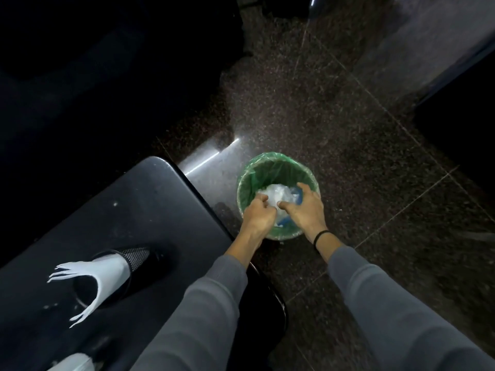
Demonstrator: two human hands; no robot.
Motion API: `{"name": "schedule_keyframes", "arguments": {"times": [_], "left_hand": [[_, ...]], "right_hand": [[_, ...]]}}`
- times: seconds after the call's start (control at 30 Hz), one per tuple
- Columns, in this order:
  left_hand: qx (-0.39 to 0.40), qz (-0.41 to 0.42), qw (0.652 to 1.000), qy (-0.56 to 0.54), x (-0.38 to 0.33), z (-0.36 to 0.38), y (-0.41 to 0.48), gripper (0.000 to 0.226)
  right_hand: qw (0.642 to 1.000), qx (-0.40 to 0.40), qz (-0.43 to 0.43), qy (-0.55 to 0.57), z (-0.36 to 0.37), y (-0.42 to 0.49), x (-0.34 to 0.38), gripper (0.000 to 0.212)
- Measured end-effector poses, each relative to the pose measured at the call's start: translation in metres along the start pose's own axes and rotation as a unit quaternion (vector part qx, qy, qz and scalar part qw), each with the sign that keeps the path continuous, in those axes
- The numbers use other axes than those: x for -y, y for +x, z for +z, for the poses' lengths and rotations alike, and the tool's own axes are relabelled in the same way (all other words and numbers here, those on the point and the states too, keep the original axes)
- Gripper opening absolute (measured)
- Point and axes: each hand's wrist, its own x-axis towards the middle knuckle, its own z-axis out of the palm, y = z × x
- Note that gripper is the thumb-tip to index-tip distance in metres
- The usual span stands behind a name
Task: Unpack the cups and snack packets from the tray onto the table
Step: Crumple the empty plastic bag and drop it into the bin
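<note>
The table (128, 215), dark-topped and speckled with a few pale crumbs, fills the lower left of the view, its rounded far corner pointing toward the floor (348, 124) of dark flecked stone tiles. No cup or snack packet can be made out with certainty. On the table, well in from its right edge, stands a black mesh holder (136, 257) with a sheet of white paper (107, 274) curling out of it, the paper's free end torn into thin points. Another white thing (73, 362) shows at the table's near edge, cut off by the picture; what it is cannot be told.

Just off the table's right edge, on the floor, stands a round bin (267, 159) lined with a green bag. Both hands reach down into its mouth. The left hand (258, 213) is clenched, its curled fingers pinching the near side of a wad of crumpled plastic (276, 192), clear to white, that lies on top of the bin's contents. The right hand (304, 210) grasps the same wad from the other side, thumb against it and fingers curved over it. Something blue (284, 224) shows under the plastic between the hands. The right wrist wears a thin black band (320, 236), and both arms are in grey sleeves (401, 317).
</note>
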Motion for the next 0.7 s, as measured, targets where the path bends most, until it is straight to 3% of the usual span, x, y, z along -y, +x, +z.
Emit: {"name": "schedule_keyframes", "arguments": {"times": [0.27, 0.5, 0.7], "left_hand": [[-0.035, 0.015, 0.999, -0.035, 0.006, -0.006, -0.011, 0.033], [-0.056, 0.047, 0.991, -0.111, 0.000, -0.031, -0.058, 0.028], [-0.079, 0.123, 0.966, -0.213, 0.007, -0.081, -0.109, 0.027]], "right_hand": [[1.000, -0.021, -0.013, 0.008, -0.004, -0.024, 0.005, 0.026], [0.994, -0.023, -0.086, 0.056, -0.013, -0.080, 0.036, 0.019], [0.982, -0.027, -0.170, 0.078, -0.016, -0.148, 0.076, 0.020]]}}
